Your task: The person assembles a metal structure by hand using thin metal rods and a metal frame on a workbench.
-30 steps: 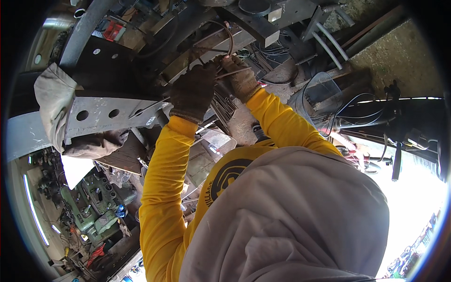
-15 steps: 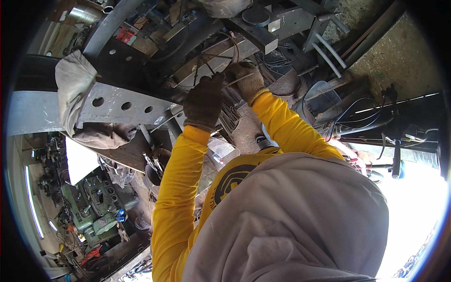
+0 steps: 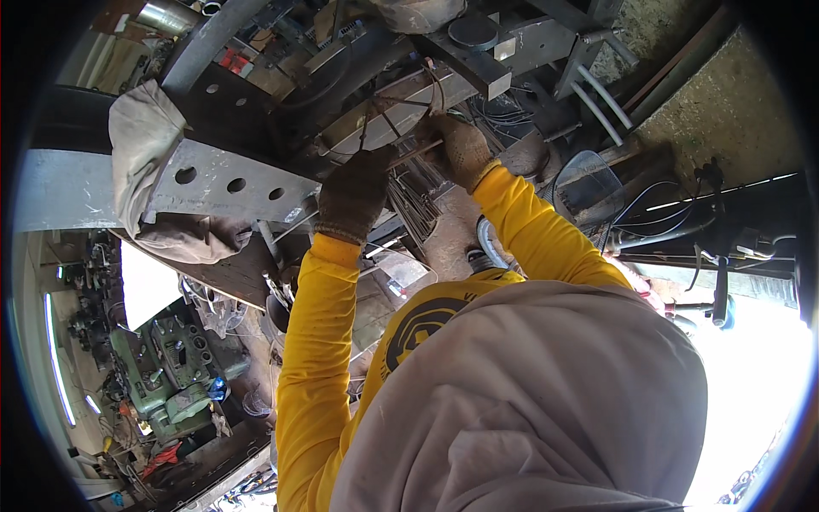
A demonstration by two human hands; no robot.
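Note:
A thin light-coloured metal rod [image 3: 416, 153] spans the short gap between my two gloved hands. My left hand [image 3: 355, 194], in a dark brown work glove, is closed around its left end. At the other end, my right hand [image 3: 458, 148], in a worn brown glove, has its fingers curled in at the rod; the fingertips are partly hidden. Just beyond the hands, thin dark bars and a bent rod [image 3: 438, 87] stand by a steel channel [image 3: 367, 115]. A bundle of thin rods [image 3: 413, 209] lies below the gap between my hands.
At the left runs a steel beam with round holes [image 3: 247, 182], with a grey cloth [image 3: 141, 154] draped over it. A wire mesh basket [image 3: 589, 183] stands at the right, near loose cables. Green machinery [image 3: 175, 367] is at the lower left.
My hands have drawn a little apart: the left moved left and nearer to me, the right slightly to the right. More of the rod now shows between them. The view has shifted slightly.

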